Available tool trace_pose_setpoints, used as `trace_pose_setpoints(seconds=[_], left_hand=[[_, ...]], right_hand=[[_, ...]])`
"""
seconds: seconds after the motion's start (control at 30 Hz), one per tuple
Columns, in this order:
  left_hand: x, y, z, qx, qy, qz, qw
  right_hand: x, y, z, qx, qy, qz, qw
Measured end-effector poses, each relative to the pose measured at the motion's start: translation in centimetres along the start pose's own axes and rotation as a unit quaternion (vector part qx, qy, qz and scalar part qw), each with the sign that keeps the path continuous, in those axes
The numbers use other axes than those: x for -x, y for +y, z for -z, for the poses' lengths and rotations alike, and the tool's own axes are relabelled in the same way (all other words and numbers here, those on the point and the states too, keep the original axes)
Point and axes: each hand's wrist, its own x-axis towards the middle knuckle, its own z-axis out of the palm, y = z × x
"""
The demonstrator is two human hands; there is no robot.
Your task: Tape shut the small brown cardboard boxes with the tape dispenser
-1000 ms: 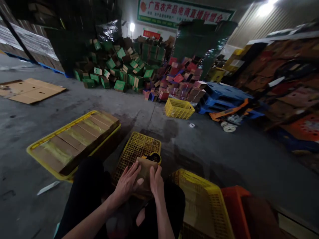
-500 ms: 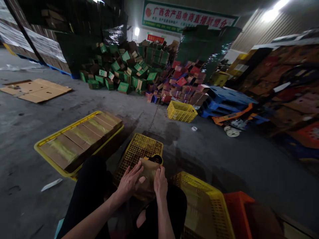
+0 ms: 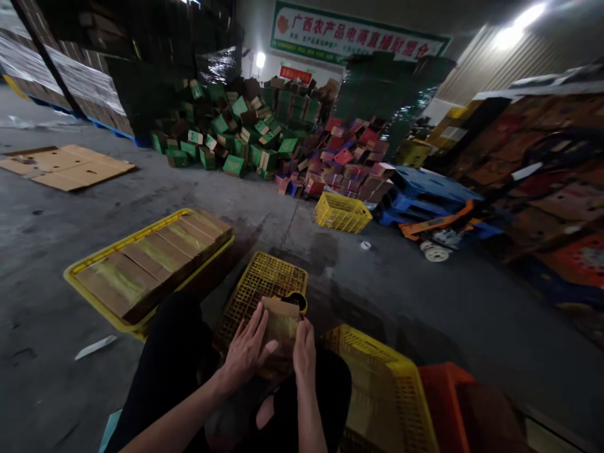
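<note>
Between both hands: cardboard box, over the yellow grid crate. Left hand spread flat on the box's left side, not clenched. Right hand curled at the right edge; can't tell if it grips. Black-and-yellow tool just beyond the right hand.

The nearest carton is brown, the grid-patterned crate yellow, the trousers black, the pallets blue, the bin orange-red, the banner white with red lettering.
</note>
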Motion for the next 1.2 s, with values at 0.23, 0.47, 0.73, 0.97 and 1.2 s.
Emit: trace_pose_setpoints(seconds=[0.23,0.47,0.73,0.97,1.2], left_hand=[[0.3,-0.2,-0.9,0.135,-0.005,0.021,0.991],[0.4,0.7,-0.6,0.192,-0.019,0.068,0.979],[0.4,0.3,1.2,0.203,-0.067,0.032,0.976],[0.3,0.1,0.9,0.209,-0.082,0.033,0.974],[0.4,0.2,0.7,0.203,-0.062,0.044,0.976]], right_hand=[[1.8,0.6,-1.0,-0.005,-0.042,0.057,0.997],[2.3,0.8,-0.2,-0.153,-0.041,0.015,0.987],[4.5,0.9,0.2,-0.256,-0.057,-0.056,0.963],[4.1,1.3,0.2,-0.265,-0.039,-0.075,0.960],[3.5,2.2,0.5,-0.336,-0.058,-0.090,0.936]])
